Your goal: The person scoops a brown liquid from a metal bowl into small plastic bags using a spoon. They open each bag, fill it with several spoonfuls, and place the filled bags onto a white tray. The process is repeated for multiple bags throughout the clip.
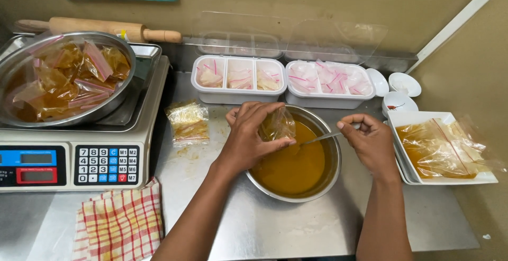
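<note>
A small clear bag (277, 125) is pinched at its mouth by the left hand (253, 134) and held over the far-left rim of the steel bowl (332, 174), which is partly filled with orange-brown sauce (291, 166). The bag hangs tilted, mouth turned toward the right. A spoon (324, 136) is gripped by the right hand (370, 142), fingers closed round the handle end. The spoon's long axis runs right to left, sloping slightly down, with the bowl end pointed at the bag and lying just beside it above the sauce. Whether the spoon end is loaded or already inside the bag mouth cannot be told; it is hidden behind plastic and fingers.

So the bag lies left of the right hand, along the line of the spoon, and is nearest the left hand, which holds it. Both hands are over the bowl, left at the far-left rim, right at the right rim.

Around: a filled bag (188, 123) lies flat on the counter left of the bowl. More filled bags are piled in a pan (119, 89) on the scale (69, 158). Another filled bag (436, 147) rests on a white tray (418, 118) at the right. Two white tubs (238, 97) of sachets stand behind the bowl. A checked cloth (121, 221) lies at the near left.
</note>
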